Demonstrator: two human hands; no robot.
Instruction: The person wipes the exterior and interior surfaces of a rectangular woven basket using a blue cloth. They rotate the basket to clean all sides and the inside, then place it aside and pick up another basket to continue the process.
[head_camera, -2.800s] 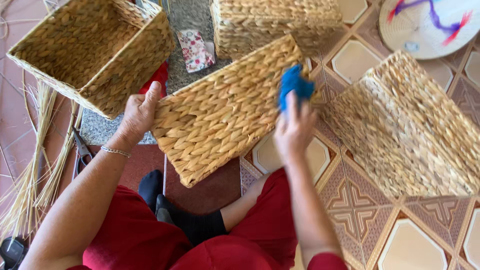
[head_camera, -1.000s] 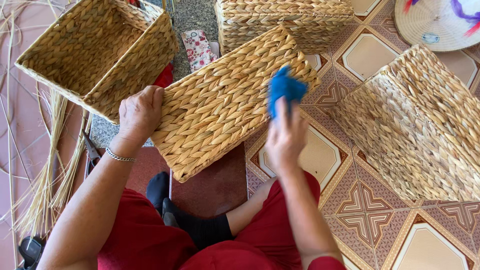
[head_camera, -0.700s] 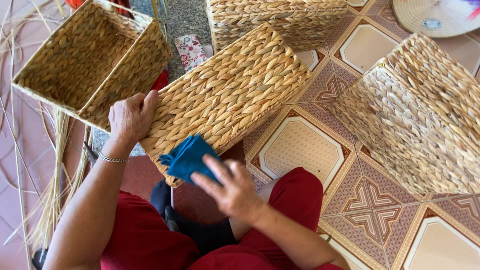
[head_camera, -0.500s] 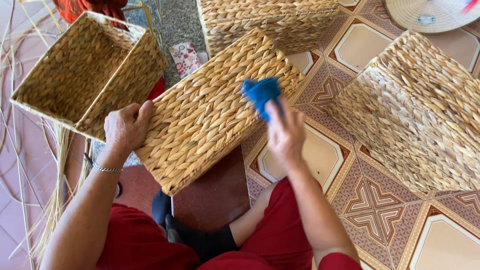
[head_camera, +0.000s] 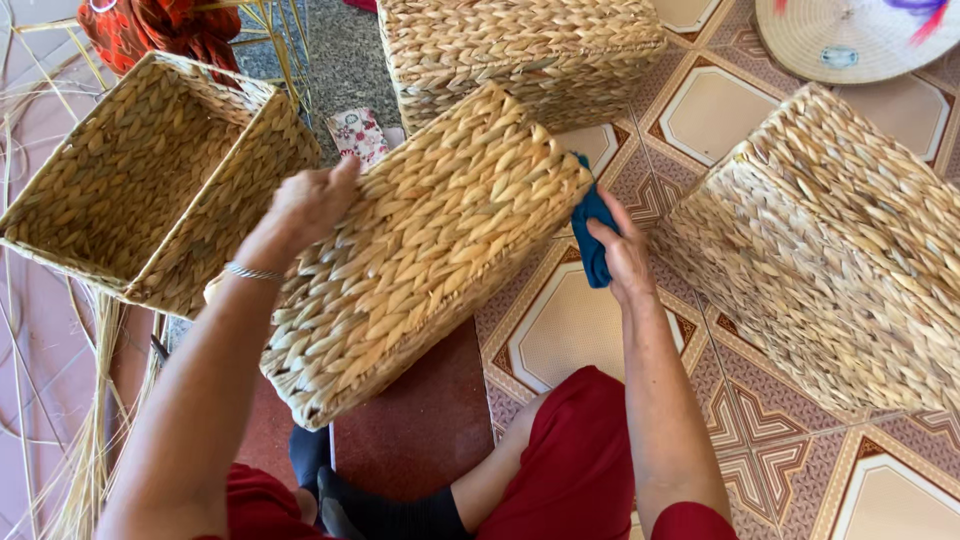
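Viewpoint: one head-worn camera, set above the seated person's lap
Direction: aimed steeply down at the tilted woven basket (head_camera: 425, 255), held at the centre of the frame
Nearness: close; the forearms are seen at arm's length
Coverage: tiled floor (head_camera: 570, 325) and other baskets are taken in around it
Shared views: none
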